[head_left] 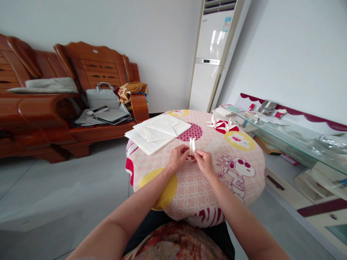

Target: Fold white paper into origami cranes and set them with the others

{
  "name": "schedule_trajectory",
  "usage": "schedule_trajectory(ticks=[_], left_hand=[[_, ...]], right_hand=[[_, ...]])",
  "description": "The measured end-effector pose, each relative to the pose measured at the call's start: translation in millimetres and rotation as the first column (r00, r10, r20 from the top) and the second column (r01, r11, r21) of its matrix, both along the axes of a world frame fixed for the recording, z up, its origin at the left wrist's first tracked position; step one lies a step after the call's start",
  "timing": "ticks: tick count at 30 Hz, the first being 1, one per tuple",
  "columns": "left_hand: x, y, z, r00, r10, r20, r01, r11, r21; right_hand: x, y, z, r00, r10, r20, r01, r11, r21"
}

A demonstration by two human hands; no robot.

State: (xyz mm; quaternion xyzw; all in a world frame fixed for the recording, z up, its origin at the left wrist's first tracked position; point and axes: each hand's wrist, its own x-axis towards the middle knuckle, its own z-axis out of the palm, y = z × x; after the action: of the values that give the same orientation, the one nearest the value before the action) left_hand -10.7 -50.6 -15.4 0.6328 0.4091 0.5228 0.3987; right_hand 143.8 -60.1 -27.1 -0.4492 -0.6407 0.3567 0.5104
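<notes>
Patterned clothing (176,243) with red and brown colours is nearest, at the lower edge, and from both sides of it two bare forearms reach forward over the round worktop (193,187), which is covered by a pink printed cloth. Near the middle of this worktop is one small folded paper (192,145), white and narrow, held upright with its pointed ends up. Left hand (179,157) has its grip pinching the paper at the left side, and right hand (204,161) has its grip pinching it low at the right side (the exact place of each fingertip is too small to tell). To the left of the hands lies a stack of printed sheets (154,146), with loose and creased ones on top. Farther, toward the right, two paper cranes (228,125) sit close together on a red patch of the cloth, well apart from the hands.
</notes>
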Motion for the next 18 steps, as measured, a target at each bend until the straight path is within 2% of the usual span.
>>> schedule_trajectory(ticks=[5, 8, 18], left_hand=[[0.1, 0.2, 1.5, 0.999, -0.009, 0.035, 0.010, 0.999, -0.042], [-0.6, -1.4, 5.1, 1.000, -0.010, 0.027, 0.011, 0.999, -0.039], [-1.7, -0.3, 5.0, 0.998, -0.049, 0.038, 0.049, 0.999, -0.010]], right_hand=[[-1.1, -4.0, 5.5, 0.981, -0.068, 0.180, 0.033, 0.981, 0.193], [-1.6, -5.9, 8.7, 0.973, -0.094, 0.210, 0.036, 0.963, 0.266], [-0.7, -6.6, 8.6, 0.983, -0.093, 0.158, 0.062, 0.981, 0.186]])
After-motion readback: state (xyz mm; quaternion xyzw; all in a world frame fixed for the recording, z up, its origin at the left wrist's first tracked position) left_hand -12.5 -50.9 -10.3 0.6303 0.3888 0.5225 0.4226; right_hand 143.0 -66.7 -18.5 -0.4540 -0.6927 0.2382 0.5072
